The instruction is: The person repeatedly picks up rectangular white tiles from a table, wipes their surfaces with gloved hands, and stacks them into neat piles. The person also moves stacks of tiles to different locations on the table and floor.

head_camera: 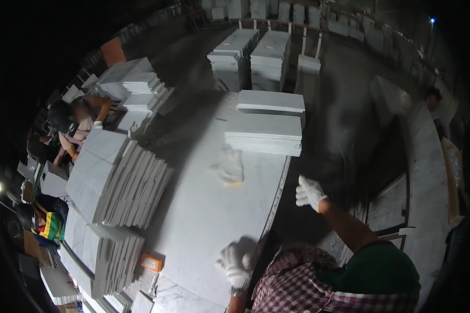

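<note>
My left hand (234, 263), in a white knit glove, is over the near edge of a long pale stone slab (207, 211), its fingers slightly curled and nothing visible in it. Off the slab's right side, my right hand (310, 192) is raised in a matching glove, with fingers apart and empty. A loose white glove (230, 166) with a yellow cuff edge, slightly blurred, appears over the slab with no arm in it. Just beyond it, a stack of pale stone tiles (264, 131) sits on the slab, with another stack (271, 101) behind.
Tall tile stacks (98, 156) stand along the left, near an orange box (151, 263) bearing writing. Several people work at the left, one bent over (76, 113); another person (432, 99) is at the far right. More stacks (270, 51) stand beyond the slab.
</note>
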